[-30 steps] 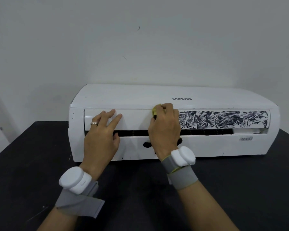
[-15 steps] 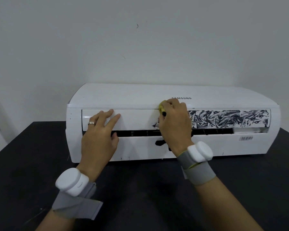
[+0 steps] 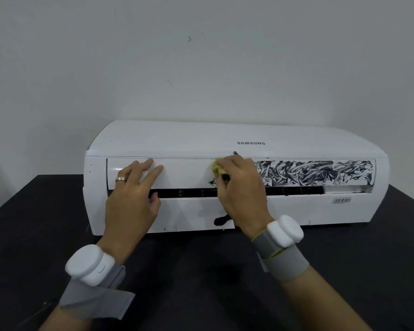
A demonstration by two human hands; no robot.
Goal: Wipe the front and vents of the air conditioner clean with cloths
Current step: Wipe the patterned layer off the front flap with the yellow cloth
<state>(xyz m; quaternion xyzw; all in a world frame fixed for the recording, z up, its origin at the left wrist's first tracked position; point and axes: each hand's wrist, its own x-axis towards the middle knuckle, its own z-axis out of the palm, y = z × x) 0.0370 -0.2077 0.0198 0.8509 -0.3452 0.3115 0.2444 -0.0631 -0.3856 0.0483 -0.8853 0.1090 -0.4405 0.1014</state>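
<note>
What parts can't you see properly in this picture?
Head view:
- The yellow cloth: mostly covered by the right hand, so its size and shape are unclear.
- The scribbled white flap and dark vent slot of the white air conditioner: partly behind both hands.
- The barcode sticker: too small to read.
- The black table: cut off by the picture's edges.
</note>
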